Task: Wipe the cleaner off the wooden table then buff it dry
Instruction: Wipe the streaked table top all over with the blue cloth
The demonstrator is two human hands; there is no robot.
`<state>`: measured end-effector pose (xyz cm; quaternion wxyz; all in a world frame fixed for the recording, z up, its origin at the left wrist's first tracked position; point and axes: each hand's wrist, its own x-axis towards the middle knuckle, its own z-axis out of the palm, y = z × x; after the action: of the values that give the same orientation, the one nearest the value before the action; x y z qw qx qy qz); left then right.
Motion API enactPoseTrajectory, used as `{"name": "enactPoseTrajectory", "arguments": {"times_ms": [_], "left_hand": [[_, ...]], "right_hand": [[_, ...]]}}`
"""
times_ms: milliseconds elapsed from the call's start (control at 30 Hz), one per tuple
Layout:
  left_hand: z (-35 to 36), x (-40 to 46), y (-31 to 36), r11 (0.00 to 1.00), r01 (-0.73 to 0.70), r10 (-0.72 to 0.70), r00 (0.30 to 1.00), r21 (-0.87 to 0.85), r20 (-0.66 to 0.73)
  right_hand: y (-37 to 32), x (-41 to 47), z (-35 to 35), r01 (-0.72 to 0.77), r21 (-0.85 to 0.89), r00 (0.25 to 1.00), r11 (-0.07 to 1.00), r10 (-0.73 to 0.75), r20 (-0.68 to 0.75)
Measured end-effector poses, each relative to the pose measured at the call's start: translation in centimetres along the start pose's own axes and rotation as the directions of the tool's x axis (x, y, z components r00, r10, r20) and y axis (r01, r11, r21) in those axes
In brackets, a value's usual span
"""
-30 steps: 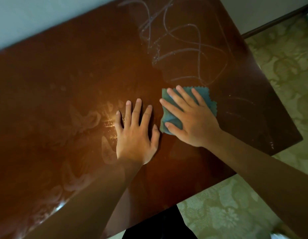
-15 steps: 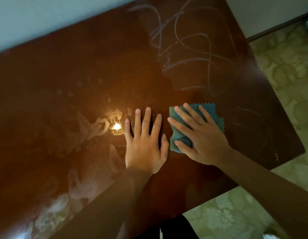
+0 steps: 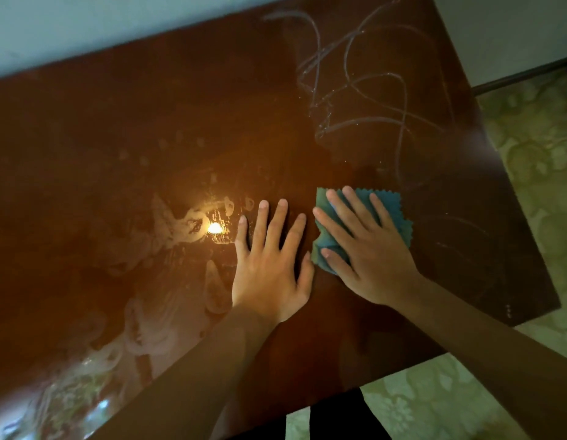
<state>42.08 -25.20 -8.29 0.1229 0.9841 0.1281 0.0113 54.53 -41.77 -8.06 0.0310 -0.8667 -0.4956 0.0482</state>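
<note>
Pressing the blue cloth point(image 3: 388, 208) flat at centre right of the wooden table point(image 3: 85, 138), your right hand point(image 3: 368, 249) lies fingers-spread, left hand point(image 3: 271, 268) flat beside it, cleaner streaks point(image 3: 355, 87) upper right.

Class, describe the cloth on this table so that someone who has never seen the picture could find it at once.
Start at the dark red-brown wooden table that fills most of the view, then find the two hands lying flat near its front edge. The cloth lies under the right hand, whose straight fingers press it down. It is the only blue-green thing on the table, with zigzag-cut edges.
</note>
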Motion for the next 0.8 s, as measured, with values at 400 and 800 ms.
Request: {"name": "enactPoseTrajectory", "arguments": {"times_ms": [400,800], "left_hand": [[-1.8,2.2,0.2,0.987,0.133,-0.14,0.988,-0.093,-0.071],[-3.1,13.3,-4.9,0.981,0.193,-0.193,0.981,-0.014,0.018]], "right_hand": [[3.8,10.7,-1.2,0.048,-0.016,0.999,0.999,-0.047,0.023],[4.6,8.5,-1.0,0.092,0.03,0.996,0.995,-0.092,0.015]]}}
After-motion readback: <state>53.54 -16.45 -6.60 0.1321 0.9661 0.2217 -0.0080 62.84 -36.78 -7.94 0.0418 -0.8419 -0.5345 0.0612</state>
